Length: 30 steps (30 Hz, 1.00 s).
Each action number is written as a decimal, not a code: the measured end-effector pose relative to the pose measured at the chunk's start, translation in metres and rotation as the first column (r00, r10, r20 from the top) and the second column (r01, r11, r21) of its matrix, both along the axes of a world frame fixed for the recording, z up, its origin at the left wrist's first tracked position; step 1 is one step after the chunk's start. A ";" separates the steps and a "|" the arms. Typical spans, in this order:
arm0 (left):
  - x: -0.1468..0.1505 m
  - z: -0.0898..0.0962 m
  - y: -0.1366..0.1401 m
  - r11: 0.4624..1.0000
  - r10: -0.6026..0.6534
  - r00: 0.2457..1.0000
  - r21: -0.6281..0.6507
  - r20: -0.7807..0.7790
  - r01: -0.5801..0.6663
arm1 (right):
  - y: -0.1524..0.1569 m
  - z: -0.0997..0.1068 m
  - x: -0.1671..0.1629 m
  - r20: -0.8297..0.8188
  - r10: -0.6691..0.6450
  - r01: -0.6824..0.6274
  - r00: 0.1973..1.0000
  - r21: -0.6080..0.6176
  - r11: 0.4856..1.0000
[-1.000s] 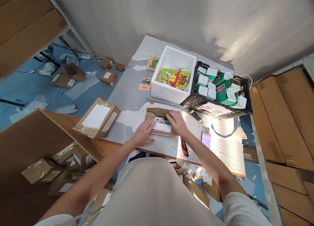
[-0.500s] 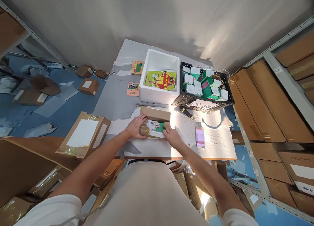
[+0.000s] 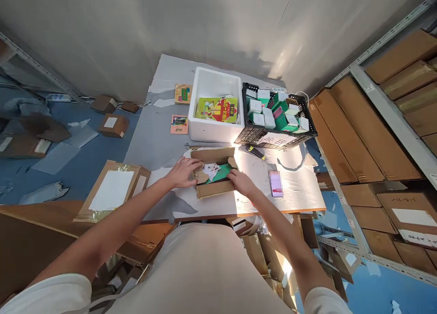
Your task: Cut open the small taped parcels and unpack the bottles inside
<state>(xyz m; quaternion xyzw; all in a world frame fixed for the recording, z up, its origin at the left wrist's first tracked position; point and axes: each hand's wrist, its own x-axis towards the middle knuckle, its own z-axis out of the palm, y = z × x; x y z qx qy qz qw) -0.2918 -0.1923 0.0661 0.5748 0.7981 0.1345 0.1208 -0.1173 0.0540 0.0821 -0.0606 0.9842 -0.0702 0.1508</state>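
Both hands are on the little box (image 3: 213, 173) in the middle of the counter (image 3: 211, 207). The left hand (image 3: 182, 173) lies flat against the box's left side with a thumb near the side flap, fingers spread, not really gripping. The right hand (image 3: 241, 183) pinches the right front corner, fingertips curled on the flap edge.

Progress-wise I'd say it's about halfway: the box is still open, all flaps up, with a green item (image 3: 221, 173) and some white paper (image 3: 210, 169) already lying inside. So the filling looks done; closing the flaps and sealing look like what's left. No tape on it that I can see.

Counts, going outward: one open box, one green item in it, one phone (image 3: 276, 183) just right of the right hand, one yellow-black cutter (image 3: 256, 152) behind the box. Further back, one white foam bin (image 3: 216, 105) with one yellow-red booklet (image 3: 218, 109) in it, and one black crate (image 3: 276, 118) holding a pile of green-and-white packs, roughly ten, too jumbled to be exact. Two small cards (image 3: 179, 123) lie left of the bin. One taped parcel (image 3: 112, 190) rests on the big carton off to the left, and three brown parcels lie on the floor.
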 end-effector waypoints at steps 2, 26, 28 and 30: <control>0.010 0.007 0.016 0.997 -0.070 0.997 0.029 -0.034 0.071 | -0.003 -0.001 -0.017 0.051 0.112 -0.118 0.992 0.130 0.985; 0.065 -0.019 -0.008 0.917 0.376 0.926 -0.155 0.027 -0.368 | 0.027 0.023 -0.015 0.030 0.072 -0.076 0.997 0.184 0.980; 0.068 -0.023 -0.008 0.915 0.384 0.922 -0.153 0.052 -0.373 | 0.017 0.031 -0.025 0.034 0.083 -0.088 0.996 0.178 0.980; 0.069 -0.026 -0.010 0.915 0.388 0.919 -0.147 0.075 -0.375 | 0.003 0.034 -0.040 0.055 0.120 -0.128 0.991 0.158 0.979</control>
